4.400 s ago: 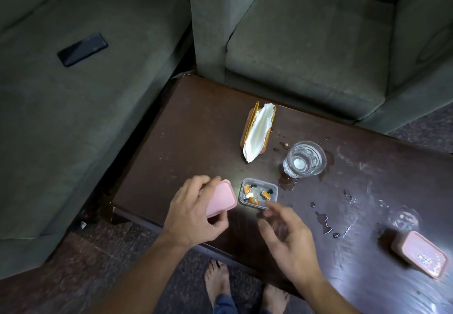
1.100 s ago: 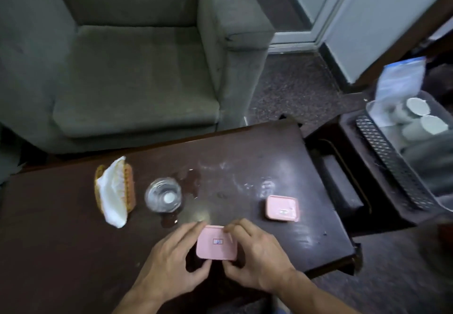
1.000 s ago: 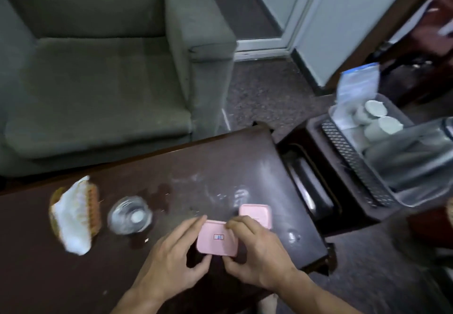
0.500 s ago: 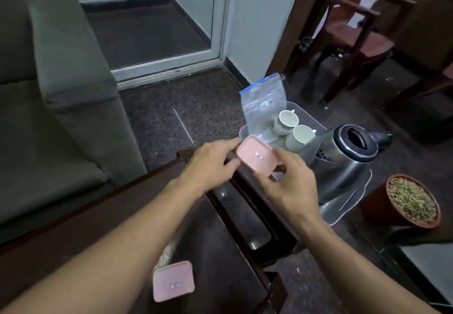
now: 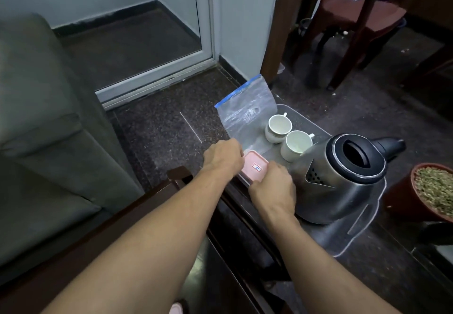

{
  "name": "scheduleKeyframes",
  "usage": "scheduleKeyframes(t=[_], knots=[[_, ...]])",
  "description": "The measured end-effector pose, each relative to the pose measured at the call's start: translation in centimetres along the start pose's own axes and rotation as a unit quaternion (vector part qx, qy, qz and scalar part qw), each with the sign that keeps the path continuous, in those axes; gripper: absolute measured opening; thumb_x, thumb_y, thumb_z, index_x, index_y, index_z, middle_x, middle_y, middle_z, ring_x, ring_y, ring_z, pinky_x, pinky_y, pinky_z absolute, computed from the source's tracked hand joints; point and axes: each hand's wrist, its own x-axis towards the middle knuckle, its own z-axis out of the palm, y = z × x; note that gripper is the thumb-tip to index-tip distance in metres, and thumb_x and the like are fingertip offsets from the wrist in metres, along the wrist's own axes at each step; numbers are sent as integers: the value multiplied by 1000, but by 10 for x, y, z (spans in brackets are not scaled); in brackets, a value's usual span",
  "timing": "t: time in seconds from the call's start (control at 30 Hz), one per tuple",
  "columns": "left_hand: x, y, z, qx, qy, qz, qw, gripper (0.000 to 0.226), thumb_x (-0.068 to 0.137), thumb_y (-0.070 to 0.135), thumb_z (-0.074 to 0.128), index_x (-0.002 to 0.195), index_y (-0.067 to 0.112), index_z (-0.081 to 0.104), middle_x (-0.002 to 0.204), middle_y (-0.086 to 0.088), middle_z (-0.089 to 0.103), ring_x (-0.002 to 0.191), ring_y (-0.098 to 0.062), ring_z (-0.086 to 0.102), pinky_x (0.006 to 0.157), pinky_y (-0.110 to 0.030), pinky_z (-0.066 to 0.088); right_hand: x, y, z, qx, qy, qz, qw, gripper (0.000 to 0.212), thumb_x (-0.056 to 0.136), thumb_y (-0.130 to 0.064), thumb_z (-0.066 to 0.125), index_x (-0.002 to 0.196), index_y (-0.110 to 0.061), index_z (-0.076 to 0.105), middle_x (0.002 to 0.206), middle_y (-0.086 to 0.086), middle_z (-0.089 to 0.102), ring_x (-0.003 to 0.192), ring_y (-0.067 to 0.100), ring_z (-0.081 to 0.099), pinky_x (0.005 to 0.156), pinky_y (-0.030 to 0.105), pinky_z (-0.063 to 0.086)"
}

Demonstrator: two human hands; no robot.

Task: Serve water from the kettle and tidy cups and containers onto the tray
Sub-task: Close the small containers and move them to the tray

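Pink-lidded container (image 5: 255,168) sits at the near-left corner of the tray (image 5: 362,218), w/ left hand (image 5: 224,158) and right hand (image 5: 273,186) both clamped on its sides. Kettle (image 5: 340,178) just right of it, 2 white cups (image 5: 288,137) + zip bag (image 5: 247,112) behind.

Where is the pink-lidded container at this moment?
The pink-lidded container sits centre-frame in the head view, held between the left hand and right hand at the tray's near-left edge, beside the kettle.

Container (image 5: 255,168) on tray (image 5: 362,230), left of kettle (image 5: 343,181); cups (image 5: 289,138) behind.
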Motion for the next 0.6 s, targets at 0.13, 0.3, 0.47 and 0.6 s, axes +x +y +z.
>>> scheduleKeyframes(t=[0.13, 0.3, 0.47, 0.6], knots=[[11, 2, 10, 83, 18, 29, 996, 26, 96, 24, 65, 119, 23, 74, 123, -10, 71, 115, -34, 67, 85, -39, 52, 7, 7, 5, 10, -30, 54, 998, 31, 79, -16, 59, 107, -11, 68, 109, 14, 70, 99, 38, 66, 76, 34, 50], [18, -2, 17, 152, 35, 67, 985, 26, 95, 24, 66, 121, 24, 73, 121, -9, 72, 113, -34, 68, 84, -41, 55, 5, 10, 10, 11, -17, 61, 998, 26, 80, -15, 55, 101, -9, 69, 103, 18, 73, 95, 40, 66, 72, 32, 46], [2, -17, 9, 45, 63, 73, 994, 26, 96, 37, 61, 113, 22, 74, 113, -13, 73, 108, -39, 68, 85, -43, 54, -13, 5, 2, -30, 49, 12, 998, 20, 86, -14, 56, 102, -7, 66, 111, 18, 69, 100, 40, 65, 79, 39, 51], [-42, -66, 14, -168, 211, 6, 963, 27, 99, 39, 53, 111, 29, 75, 108, -2, 74, 100, -31, 69, 82, -38, 53, -67, 8, 9, 26, 216, -159, 963, 29, 84, -5, 62, 112, -10, 68, 119, 9, 66, 100, 33, 64, 79, 44, 54]])
